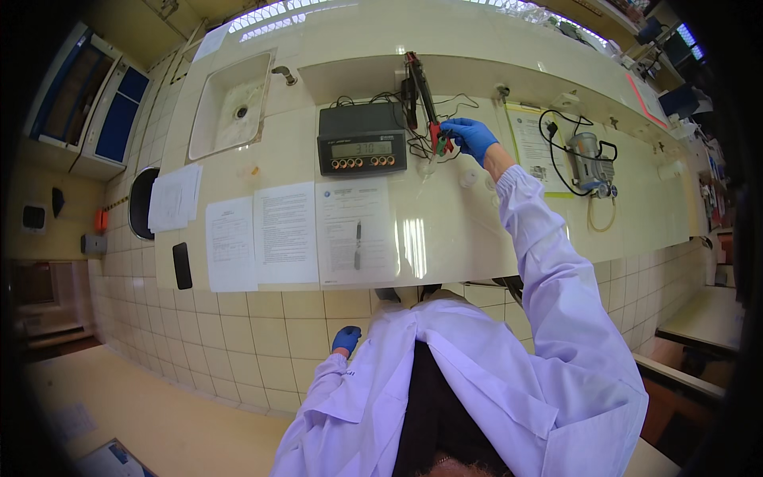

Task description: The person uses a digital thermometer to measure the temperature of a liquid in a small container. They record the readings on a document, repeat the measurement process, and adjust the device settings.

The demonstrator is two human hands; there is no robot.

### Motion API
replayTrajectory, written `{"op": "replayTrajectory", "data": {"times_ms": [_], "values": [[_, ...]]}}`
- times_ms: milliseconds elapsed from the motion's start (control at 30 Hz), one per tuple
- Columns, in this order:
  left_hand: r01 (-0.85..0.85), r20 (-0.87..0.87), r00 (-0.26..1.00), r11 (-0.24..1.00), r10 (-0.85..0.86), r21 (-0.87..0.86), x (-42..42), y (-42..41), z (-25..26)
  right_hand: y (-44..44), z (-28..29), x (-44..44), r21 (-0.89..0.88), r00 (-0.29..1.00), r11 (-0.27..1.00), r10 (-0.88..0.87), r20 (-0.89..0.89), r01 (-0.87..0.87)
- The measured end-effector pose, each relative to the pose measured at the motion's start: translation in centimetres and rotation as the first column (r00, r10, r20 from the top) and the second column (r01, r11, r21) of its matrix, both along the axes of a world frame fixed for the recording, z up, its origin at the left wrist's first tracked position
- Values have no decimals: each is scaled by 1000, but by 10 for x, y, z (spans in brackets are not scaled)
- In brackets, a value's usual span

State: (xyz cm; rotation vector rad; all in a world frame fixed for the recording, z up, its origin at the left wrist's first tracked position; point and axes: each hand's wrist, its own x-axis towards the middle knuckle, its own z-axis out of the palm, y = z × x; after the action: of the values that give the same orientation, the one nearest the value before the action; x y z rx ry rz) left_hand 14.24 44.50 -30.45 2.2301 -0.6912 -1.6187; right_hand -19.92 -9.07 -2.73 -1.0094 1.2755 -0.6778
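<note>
My right hand (471, 140), in a blue glove, reaches over the bench to the lower end of a red and black electrode holder arm (424, 89). Its fingers pinch around a dark and green probe (441, 145) there; the exact grip is partly hidden. Just below the probe is a small clear vessel (427, 168), hard to make out. Left of the arm stands a dark grey benchtop meter (362, 143) with a lit display and a row of orange-ringed buttons. My left hand (347, 338), also gloved, hangs beside my white lab coat below the bench edge, fingers curled, with nothing visible in it.
Printed sheets (285, 232) and a black phone (182, 265) lie at the bench's left front. A sink (232, 107) with a tap (285, 75) is beyond. At right are a yellow-green clipboard (533, 143), a grey pump (587, 158) with cable and small clear containers (468, 177).
</note>
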Motion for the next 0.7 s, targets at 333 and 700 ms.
{"op": "replayTrajectory", "data": {"times_ms": [333,700], "values": [[69,26,997,998,-69,-3,3,-5,4,-2,23,-5,-52,996,999,17,90,-12],[103,35,994,994,-102,-25,3,-5,10,5,19,-8,-32,996,999,6,91,-3]]}}
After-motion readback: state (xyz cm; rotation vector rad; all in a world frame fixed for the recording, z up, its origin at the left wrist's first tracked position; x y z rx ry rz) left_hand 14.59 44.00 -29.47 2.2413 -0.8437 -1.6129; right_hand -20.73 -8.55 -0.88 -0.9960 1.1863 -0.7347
